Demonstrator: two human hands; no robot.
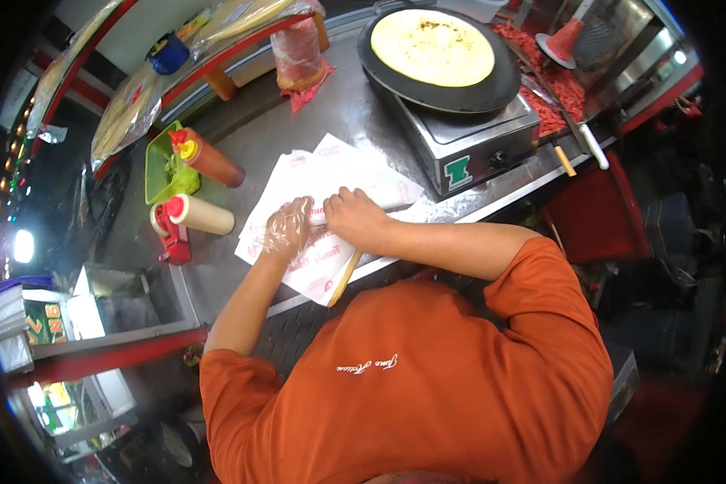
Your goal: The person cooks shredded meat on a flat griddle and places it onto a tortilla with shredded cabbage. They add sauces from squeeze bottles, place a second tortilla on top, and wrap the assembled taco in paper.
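Sheets of white wrapping paper [298, 171] with red print lie on the steel counter in front of me. My left hand [289, 229], in a clear plastic glove, grips the paper with bent fingers. Close beside it my bare right hand [356, 218] is closed over a folded part of the same paper, knuckles up. Between the sheets, below my right hand, shows a thin yellow-brown edge of what looks like folded flatbread [344, 279]. The rest of it is hidden by paper and hands.
A round black griddle [484, 95] with a pale flatbread [434, 48] sits on a steel burner [468, 141]. Right of it lie red shredded food [544, 109] and a white-handled knife [594, 147]. Sauce bottles [211, 161] and a green basket [155, 173] stand left.
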